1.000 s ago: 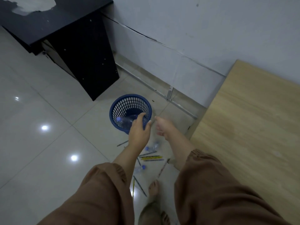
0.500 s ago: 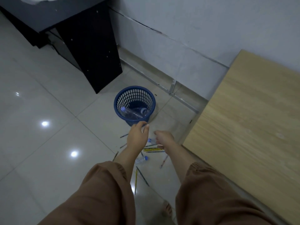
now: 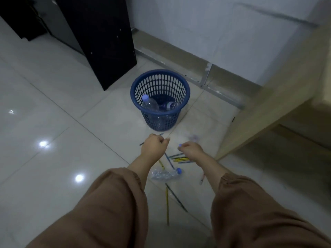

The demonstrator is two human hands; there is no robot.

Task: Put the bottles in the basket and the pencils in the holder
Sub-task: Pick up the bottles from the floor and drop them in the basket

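The blue mesh basket [image 3: 133,93] stands on the floor near the wall, with two clear bottles [image 3: 150,104] lying inside. My left hand [image 3: 153,145] hovers in front of it, fingers curled, holding nothing. My right hand [image 3: 191,150] is beside it with fingers curled; a blue cap [image 3: 179,145] shows at its fingertips, too blurred to tell whether it is held. A crushed clear bottle [image 3: 165,174] lies on the floor between my forearms. Several pencils [image 3: 179,159] are scattered around it, some longer ones [image 3: 167,203] nearer to me. No pencil holder is in view.
A black cabinet [image 3: 100,42] stands at the back left of the basket. A light wooden table [image 3: 279,97] fills the right side, its edge close to my right arm. White wall behind, glossy white tiles [image 3: 53,113] to the left.
My left hand has pulled back from the basket, leaving a bottle inside. Both hands now sit lower, over the scattered pencils, and the view has moved closer to the floor.
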